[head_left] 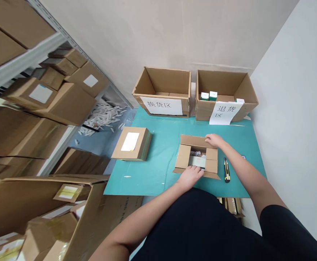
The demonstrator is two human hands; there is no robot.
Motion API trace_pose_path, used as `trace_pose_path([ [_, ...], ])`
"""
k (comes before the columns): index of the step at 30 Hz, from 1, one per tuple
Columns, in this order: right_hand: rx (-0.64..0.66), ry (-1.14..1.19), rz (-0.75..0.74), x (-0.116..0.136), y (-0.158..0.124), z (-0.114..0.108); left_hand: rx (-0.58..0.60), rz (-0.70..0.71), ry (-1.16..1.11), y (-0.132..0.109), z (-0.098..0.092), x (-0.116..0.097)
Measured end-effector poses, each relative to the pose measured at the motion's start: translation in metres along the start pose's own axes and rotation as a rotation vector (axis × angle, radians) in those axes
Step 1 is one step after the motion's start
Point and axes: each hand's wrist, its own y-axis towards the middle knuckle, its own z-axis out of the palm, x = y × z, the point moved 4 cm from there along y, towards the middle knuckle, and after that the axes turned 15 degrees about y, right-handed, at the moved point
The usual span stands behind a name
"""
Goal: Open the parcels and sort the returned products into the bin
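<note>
Cardboard carton (183,156): flaps open, contents (197,162) inside. Left hand (190,177) at near edge, grip unclear; right hand (214,140) flat on far flap, not gripping; utility knife (226,169) near it.

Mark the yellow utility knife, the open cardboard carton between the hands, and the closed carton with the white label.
yellow utility knife (226,170), head view, on its handle
open cardboard carton (183,156), head view, on its flap facing the closed carton
closed carton (130,141), head view, on the white label on top
</note>
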Motion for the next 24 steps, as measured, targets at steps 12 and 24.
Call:
trace_pose_path([
  [12,-0.071,-0.036,0.009,-0.011,0.036,-0.003,0.076,0.047,-0.037,0.007,0.011,-0.003],
  [24,-0.362,-0.098,-0.462,0.028,-0.054,0.03,0.076,-0.398,-0.291,0.023,0.001,0.063],
])
